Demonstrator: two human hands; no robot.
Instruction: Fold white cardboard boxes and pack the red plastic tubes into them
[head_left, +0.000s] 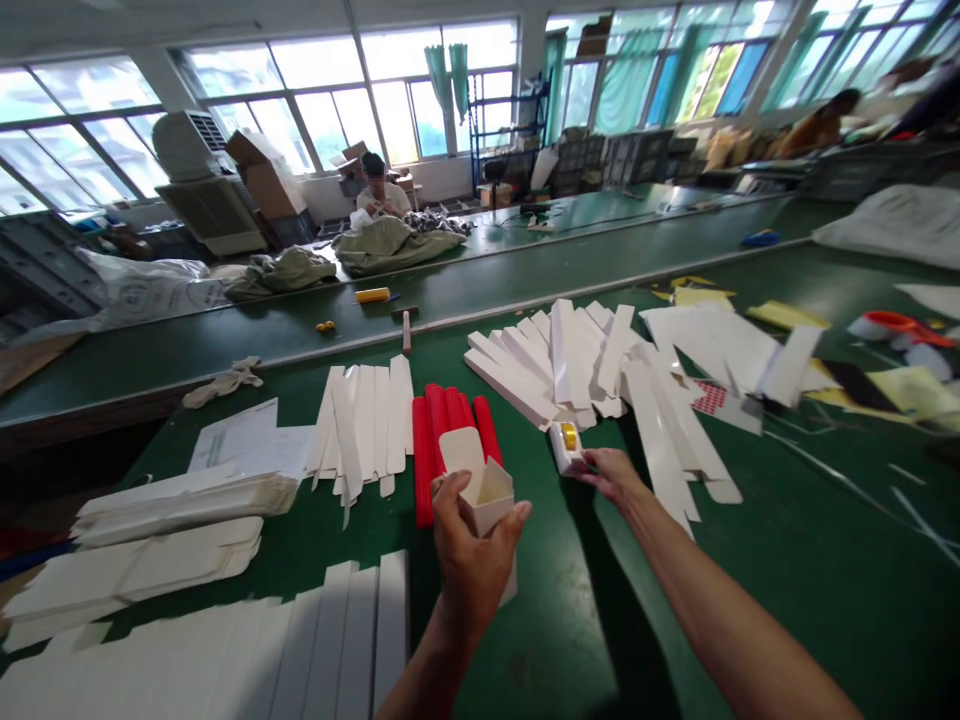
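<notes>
- Your L hand (472, 560), fingers and thumb clamped round an open-topped white cardboard box (491, 490), its mouth tipped up toward you, one rounded flap standing at the far side.
- Box is at center of the green worktable (585, 620), just in front of a bundle of glossy red cylindrical tubes (424, 465), partly hiding their near ends.
- Your R hand (615, 475), fingertips touching the near end of a small white tape dispenser w/ a yellow roll (564, 450); can't tell if the grip is tight.
- Dispenser sits R of the tubes, nr the foot of a fanned heap of long white cardboard strips (525, 370).
- L of tubes: a row of flat white cardboard pieces (367, 420); farther L, printed white paper sheets (238, 432) and a pale cloth glove (223, 383).
- Lower L: long white cardboard boxes side by side (390, 620), w/ stacked flattened white cartons (180, 515) beyond.
- Far edge: a wooden-handled hammer (406, 332); past it, a yellow cylinder (373, 295).
- Bkgd: a person in a pale top (386, 197) sits behind an olive cloth sack (397, 245), nr the windows.
</notes>
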